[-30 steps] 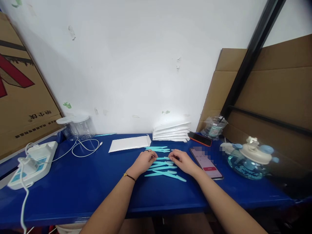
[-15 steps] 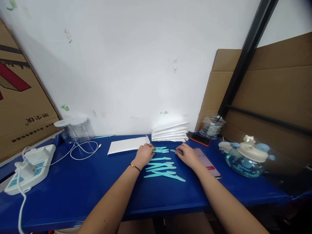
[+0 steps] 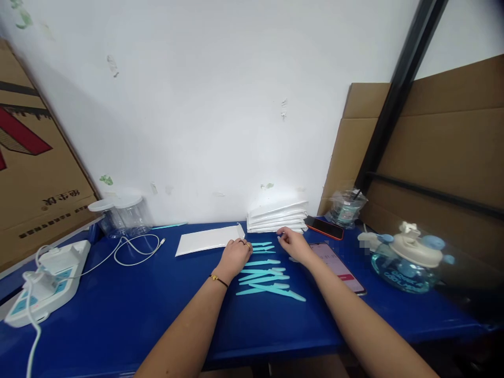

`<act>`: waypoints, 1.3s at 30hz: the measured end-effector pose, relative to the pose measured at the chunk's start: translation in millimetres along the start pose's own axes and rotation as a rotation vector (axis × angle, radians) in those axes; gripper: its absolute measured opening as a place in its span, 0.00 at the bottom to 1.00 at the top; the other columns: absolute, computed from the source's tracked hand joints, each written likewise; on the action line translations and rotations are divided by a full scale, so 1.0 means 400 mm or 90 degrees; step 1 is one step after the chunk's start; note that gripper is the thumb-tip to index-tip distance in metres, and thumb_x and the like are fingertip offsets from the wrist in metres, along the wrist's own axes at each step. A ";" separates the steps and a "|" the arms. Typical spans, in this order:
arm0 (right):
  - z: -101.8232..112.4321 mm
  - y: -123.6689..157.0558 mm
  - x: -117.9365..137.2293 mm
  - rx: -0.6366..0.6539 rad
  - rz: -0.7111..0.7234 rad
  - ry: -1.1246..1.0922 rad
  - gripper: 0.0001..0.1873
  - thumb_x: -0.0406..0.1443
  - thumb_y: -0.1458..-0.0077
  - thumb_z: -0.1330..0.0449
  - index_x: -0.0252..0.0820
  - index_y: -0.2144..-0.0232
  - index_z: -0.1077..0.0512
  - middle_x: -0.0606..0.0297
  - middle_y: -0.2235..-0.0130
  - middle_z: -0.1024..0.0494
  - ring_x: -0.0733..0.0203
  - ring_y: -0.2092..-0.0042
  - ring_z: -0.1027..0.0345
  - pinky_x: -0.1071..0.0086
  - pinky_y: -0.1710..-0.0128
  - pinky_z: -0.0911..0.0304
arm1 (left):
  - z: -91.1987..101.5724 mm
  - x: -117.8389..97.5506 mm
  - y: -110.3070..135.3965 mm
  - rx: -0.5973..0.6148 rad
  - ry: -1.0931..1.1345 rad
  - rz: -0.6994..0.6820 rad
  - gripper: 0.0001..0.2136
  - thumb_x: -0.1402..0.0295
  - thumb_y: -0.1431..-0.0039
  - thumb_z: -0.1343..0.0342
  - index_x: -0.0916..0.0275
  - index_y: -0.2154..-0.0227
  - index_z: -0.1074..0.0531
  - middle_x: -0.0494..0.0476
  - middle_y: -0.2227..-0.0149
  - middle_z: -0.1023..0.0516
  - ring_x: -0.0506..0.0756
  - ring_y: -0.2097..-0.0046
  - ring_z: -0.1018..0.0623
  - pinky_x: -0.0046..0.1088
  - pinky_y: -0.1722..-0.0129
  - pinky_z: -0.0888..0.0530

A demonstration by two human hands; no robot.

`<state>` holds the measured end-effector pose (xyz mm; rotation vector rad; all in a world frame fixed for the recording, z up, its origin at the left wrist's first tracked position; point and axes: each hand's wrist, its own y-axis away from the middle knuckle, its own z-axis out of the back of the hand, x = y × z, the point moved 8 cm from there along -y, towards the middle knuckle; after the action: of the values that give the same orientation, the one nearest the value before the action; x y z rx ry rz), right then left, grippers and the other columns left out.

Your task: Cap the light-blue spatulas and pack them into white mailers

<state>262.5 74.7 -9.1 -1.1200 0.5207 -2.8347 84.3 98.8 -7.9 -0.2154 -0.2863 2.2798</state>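
Slim turquoise plastic sticks, which look like eyebrow razors (image 3: 258, 274), lie in a loose, partly crossed column on the blue table. More of these razors (image 3: 263, 247) lie at the top of the column. My left hand (image 3: 235, 255) is closed at their left ends, its fingertips touching or nearly touching them; what the fingers hold is hidden. To their right, my right hand (image 3: 294, 245) hovers low, thumb and forefinger slightly apart with nothing visible between them. A small translucent piece (image 3: 292, 259) shows beneath that hand, beside the phone (image 3: 342, 270).
Behind the hands are a white padded envelope (image 3: 205, 240) and a stack of envelopes (image 3: 275, 218). A red-edged phone (image 3: 325, 228), wrapped cup (image 3: 345, 209) and blue bottle (image 3: 405, 268) stand right. Left are a power strip (image 3: 66, 278), a cable (image 3: 134, 262) and clear jars (image 3: 132, 215).
My right hand has moved up and left, away from the translucent piece that was at its fingertips. My left hand stays by the upper razors. The view has shifted slightly.
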 end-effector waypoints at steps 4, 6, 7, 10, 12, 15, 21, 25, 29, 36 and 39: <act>0.005 0.019 -0.036 -0.009 -0.099 -0.408 0.17 0.45 0.54 0.40 0.40 0.65 0.33 0.66 0.73 0.26 0.62 0.71 0.29 0.69 0.71 0.35 | 0.008 0.019 0.004 -0.006 0.061 0.016 0.11 0.69 0.38 0.57 0.62 0.68 0.30 0.58 0.66 0.26 0.56 0.60 0.29 0.32 0.60 0.37; 0.013 0.028 -0.041 -0.028 -0.129 -0.485 0.18 0.46 0.57 0.36 0.39 0.68 0.33 0.62 0.70 0.25 0.61 0.68 0.28 0.71 0.72 0.35 | 0.015 0.036 0.007 -0.012 0.126 0.036 0.11 0.68 0.38 0.58 0.61 0.69 0.31 0.56 0.66 0.26 0.54 0.62 0.28 0.30 0.62 0.36; 0.019 0.030 -0.042 -0.046 -0.135 -0.493 0.18 0.45 0.58 0.35 0.39 0.70 0.32 0.62 0.71 0.25 0.62 0.69 0.29 0.72 0.73 0.37 | 0.018 0.042 0.008 -0.015 0.159 0.041 0.11 0.68 0.38 0.58 0.61 0.69 0.31 0.55 0.66 0.26 0.54 0.62 0.28 0.29 0.62 0.36; 0.034 0.030 -0.043 -0.104 -0.138 -0.476 0.17 0.45 0.59 0.34 0.38 0.71 0.29 0.65 0.76 0.28 0.65 0.74 0.34 0.74 0.78 0.41 | 0.028 0.045 0.011 -0.024 0.227 0.041 0.12 0.67 0.38 0.58 0.61 0.71 0.32 0.54 0.68 0.26 0.52 0.65 0.28 0.27 0.64 0.35; 0.035 0.029 -0.047 -0.130 -0.142 -0.472 0.18 0.46 0.59 0.34 0.39 0.71 0.28 0.65 0.76 0.29 0.66 0.76 0.37 0.74 0.79 0.43 | 0.032 0.040 0.012 -0.024 0.248 0.043 0.11 0.66 0.38 0.58 0.61 0.71 0.32 0.53 0.68 0.26 0.52 0.65 0.28 0.27 0.64 0.35; 0.030 0.027 -0.052 -0.138 -0.143 -0.475 0.19 0.47 0.60 0.34 0.39 0.71 0.28 0.65 0.76 0.28 0.65 0.76 0.37 0.73 0.79 0.43 | 0.031 0.034 0.012 -0.012 0.265 0.056 0.11 0.66 0.38 0.58 0.61 0.70 0.32 0.54 0.67 0.26 0.53 0.65 0.28 0.27 0.64 0.34; 0.021 0.029 -0.035 -0.113 -0.123 -0.463 0.18 0.47 0.58 0.35 0.38 0.72 0.27 0.65 0.77 0.28 0.66 0.75 0.38 0.74 0.78 0.43 | 0.028 0.031 0.010 -0.013 0.287 0.058 0.12 0.65 0.38 0.58 0.61 0.72 0.33 0.54 0.68 0.27 0.52 0.65 0.29 0.27 0.65 0.34; 0.007 0.034 -0.007 -0.072 -0.108 -0.442 0.17 0.47 0.59 0.35 0.39 0.72 0.26 0.64 0.76 0.27 0.66 0.75 0.36 0.73 0.77 0.41 | 0.027 0.027 0.010 -0.015 0.301 0.053 0.12 0.65 0.38 0.59 0.62 0.72 0.33 0.53 0.70 0.29 0.52 0.67 0.30 0.27 0.67 0.34; -0.008 0.039 0.013 -0.003 -0.113 -0.401 0.18 0.47 0.60 0.35 0.38 0.72 0.25 0.66 0.79 0.27 0.66 0.76 0.37 0.72 0.77 0.41 | 0.027 0.015 0.013 0.005 0.317 0.057 0.13 0.63 0.38 0.60 0.62 0.71 0.32 0.53 0.72 0.29 0.52 0.68 0.31 0.26 0.68 0.34; 0.119 0.031 -0.042 -0.115 -0.077 -0.110 0.13 0.43 0.53 0.40 0.39 0.71 0.24 0.62 0.72 0.22 0.59 0.70 0.31 0.68 0.69 0.39 | 0.014 0.003 0.022 0.058 0.257 0.026 0.12 0.63 0.40 0.56 0.60 0.71 0.29 0.53 0.71 0.26 0.52 0.68 0.29 0.26 0.67 0.35; 0.130 0.034 -0.069 -0.057 -0.088 0.047 0.07 0.38 0.55 0.40 0.41 0.76 0.24 0.63 0.75 0.23 0.59 0.71 0.31 0.69 0.70 0.41 | 0.007 0.010 0.018 0.042 0.209 0.022 0.09 0.64 0.41 0.52 0.59 0.67 0.27 0.55 0.66 0.25 0.54 0.63 0.28 0.27 0.63 0.34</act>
<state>316.8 51.4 3.9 -1.1097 0.6044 -3.0092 75.7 96.8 -7.4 -0.5564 -0.0376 2.2385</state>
